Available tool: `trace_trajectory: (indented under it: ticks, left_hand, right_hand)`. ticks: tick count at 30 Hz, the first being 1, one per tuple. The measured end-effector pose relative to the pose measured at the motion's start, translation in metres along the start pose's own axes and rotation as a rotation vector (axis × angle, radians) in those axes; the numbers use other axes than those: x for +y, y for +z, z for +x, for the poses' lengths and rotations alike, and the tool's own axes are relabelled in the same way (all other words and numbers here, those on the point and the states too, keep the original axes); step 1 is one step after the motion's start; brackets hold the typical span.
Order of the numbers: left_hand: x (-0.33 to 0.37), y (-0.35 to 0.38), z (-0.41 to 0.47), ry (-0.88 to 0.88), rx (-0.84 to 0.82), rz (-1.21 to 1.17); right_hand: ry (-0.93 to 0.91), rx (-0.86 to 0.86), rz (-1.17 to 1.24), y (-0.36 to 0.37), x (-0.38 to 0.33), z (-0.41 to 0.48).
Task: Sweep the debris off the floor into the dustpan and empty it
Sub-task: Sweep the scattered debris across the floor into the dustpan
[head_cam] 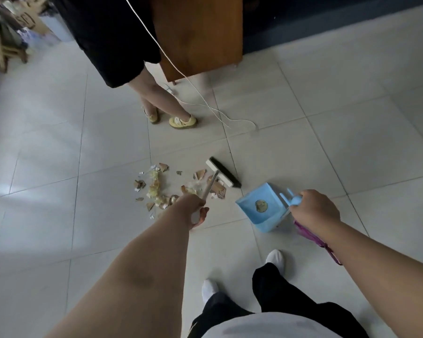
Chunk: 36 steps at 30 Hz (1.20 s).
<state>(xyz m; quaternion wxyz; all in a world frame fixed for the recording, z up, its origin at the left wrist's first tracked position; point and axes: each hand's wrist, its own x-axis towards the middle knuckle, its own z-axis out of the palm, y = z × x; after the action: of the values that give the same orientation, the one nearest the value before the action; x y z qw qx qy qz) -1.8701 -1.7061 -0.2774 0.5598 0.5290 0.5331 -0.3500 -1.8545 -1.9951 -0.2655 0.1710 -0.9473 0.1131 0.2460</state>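
while left hand [197,212] grips thin metal broom handle [210,185], right hand [314,211] holds blue plastic dustpan [261,208] by handle; torn cardboard scraps [160,190] at left, likely light, easily scattered.

**Dim room, soft light from the left**

Pale glare patches lie on the tiled floor [35,167] at left; the top and far right sink into shadow. Wide-angle bending curves tile lines toward the edges. The upper-left corner is blurred.
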Motion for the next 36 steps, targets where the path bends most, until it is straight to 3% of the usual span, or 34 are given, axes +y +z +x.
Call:
trace_trajectory:
  ticks: [12, 18, 27, 32, 36]
  left_hand:
    - [-0.108, -0.186, -0.021, 0.036, 0.063, 0.020]
    - [-0.128, -0.233, -0.039, 0.184, 0.085, 0.070]
    - [-0.153, -0.240, -0.078, 0.234, 0.056, 0.246]
    - [-0.183, -0.211, -0.075, 0.151, 0.125, 0.439]
    - [-0.206, -0.207, -0.076, 0.164, 0.185, 0.330]
  right_hand:
    - [0.079, 0.069, -0.065, 0.085, -0.069, -0.108]
    - [0.068, 0.049, -0.093, 0.104, -0.086, -0.139]
    - [-0.062, -0.028, -0.127, 0.121, -0.099, -0.164]
    - [-0.155, -0.074, -0.182, 0.128, -0.086, -0.184]
    - [-0.200, -0.103, -0.162, 0.129, -0.078, -0.195]
